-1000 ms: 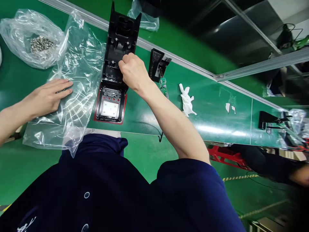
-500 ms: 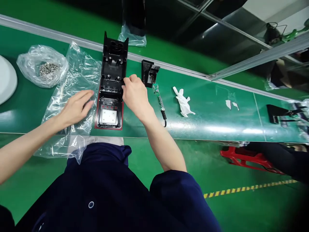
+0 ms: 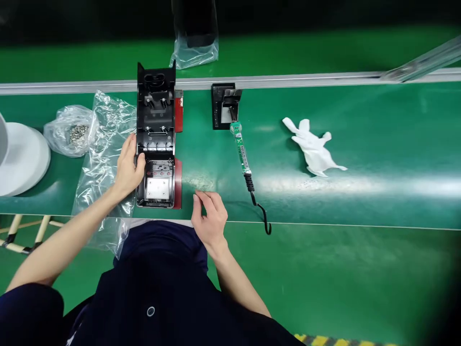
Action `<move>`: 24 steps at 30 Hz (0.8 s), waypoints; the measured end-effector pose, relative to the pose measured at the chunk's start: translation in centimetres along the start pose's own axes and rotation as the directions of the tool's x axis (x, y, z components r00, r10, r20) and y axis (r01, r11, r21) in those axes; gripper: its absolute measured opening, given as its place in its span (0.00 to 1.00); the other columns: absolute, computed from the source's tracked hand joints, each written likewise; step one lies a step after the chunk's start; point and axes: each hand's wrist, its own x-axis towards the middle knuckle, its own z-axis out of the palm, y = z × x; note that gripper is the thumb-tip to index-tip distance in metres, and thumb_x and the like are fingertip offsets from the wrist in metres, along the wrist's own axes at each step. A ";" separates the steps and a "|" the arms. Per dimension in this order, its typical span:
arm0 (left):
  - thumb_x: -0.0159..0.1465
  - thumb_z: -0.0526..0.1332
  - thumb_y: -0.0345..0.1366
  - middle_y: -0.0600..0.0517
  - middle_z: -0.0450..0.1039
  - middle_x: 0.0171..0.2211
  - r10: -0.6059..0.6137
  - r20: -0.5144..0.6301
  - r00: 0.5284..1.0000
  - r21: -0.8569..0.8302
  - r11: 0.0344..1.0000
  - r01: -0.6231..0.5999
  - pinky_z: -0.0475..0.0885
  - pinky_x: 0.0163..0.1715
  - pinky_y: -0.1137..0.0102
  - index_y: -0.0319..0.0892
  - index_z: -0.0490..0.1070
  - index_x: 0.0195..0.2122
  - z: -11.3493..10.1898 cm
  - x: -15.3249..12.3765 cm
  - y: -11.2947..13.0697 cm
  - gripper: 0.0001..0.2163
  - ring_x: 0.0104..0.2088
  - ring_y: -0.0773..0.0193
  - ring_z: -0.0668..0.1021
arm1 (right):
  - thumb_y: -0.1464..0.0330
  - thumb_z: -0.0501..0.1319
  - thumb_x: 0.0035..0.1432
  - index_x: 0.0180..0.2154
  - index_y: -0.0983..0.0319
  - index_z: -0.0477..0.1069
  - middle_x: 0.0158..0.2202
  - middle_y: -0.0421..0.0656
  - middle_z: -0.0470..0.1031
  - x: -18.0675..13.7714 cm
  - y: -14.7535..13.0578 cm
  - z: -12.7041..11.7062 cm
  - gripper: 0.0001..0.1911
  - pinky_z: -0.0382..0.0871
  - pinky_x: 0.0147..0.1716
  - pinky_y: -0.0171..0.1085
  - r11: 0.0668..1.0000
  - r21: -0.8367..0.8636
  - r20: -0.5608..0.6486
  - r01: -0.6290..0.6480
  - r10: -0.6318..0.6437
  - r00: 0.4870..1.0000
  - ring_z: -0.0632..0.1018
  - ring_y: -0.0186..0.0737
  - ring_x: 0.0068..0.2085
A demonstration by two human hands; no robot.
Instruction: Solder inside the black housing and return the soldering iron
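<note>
1. Left hand [image 3: 128,166] grips the left edge of the long black plastic housing [image 3: 155,139] lying flat on the green table [image 3: 360,192].
2. Right hand [image 3: 209,218] loosely open, empty, beside the housing's near end.

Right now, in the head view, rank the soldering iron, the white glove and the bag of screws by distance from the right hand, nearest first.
From the right hand:
1. Soldering iron, just to its right.
2. White glove, farther right.
3. Bag of screws, far left, beyond the black housing.
</note>
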 end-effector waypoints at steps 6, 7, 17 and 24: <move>0.65 0.46 0.44 0.40 0.59 0.58 -0.001 -0.065 0.998 0.067 0.998 0.005 0.56 0.64 0.63 0.31 0.58 0.60 0.1 -0.5 0.7 0.27 0.60 0.58 0.62 | 0.77 0.55 0.63 0.39 0.68 0.67 0.35 0.44 0.67 0.6 1.1 -0.6 0.04 0.65 0.36 0.33 0.994 0.108 -0.022 0.024 -0.022 1.000 0.69 0.33 0.36; 0.65 0.46 0.44 0.39 0.59 0.58 0.004 -0.062 0.998 0.082 0.997 0.001 0.56 0.64 0.62 0.30 0.58 0.60 -0.1 -0.5 0.7 0.27 0.60 0.58 0.62 | 0.77 0.55 0.63 0.39 0.68 0.67 0.35 0.44 0.67 0.3 1.3 -0.7 0.04 0.64 0.36 0.33 0.992 0.122 -0.021 0.025 -0.022 1.000 0.69 0.32 0.36; 0.62 0.46 0.41 0.37 0.56 0.60 -0.004 -0.011 1.000 0.148 0.989 0.005 0.52 0.65 0.58 0.25 0.56 0.60 0.1 -0.5 0.8 0.29 0.61 0.55 0.59 | 0.77 0.54 0.63 0.37 0.71 0.68 0.34 0.43 0.67 -2.4 1.9 -0.1 0.05 0.64 0.34 0.29 0.977 0.213 -0.003 -0.016 0.017 1.000 0.69 0.29 0.33; 0.64 0.46 0.38 0.42 0.62 0.55 -0.162 -0.160 0.974 0.297 0.933 0.204 0.65 0.56 0.68 0.31 0.60 0.57 -6.6 0.0 -4.6 0.23 0.55 0.62 0.67 | 0.79 0.55 0.61 0.36 0.71 0.69 0.32 0.43 0.68 2.6 -1.8 -0.2 0.04 0.63 0.34 0.29 0.950 0.295 0.009 0.104 -0.112 0.994 0.68 0.28 0.32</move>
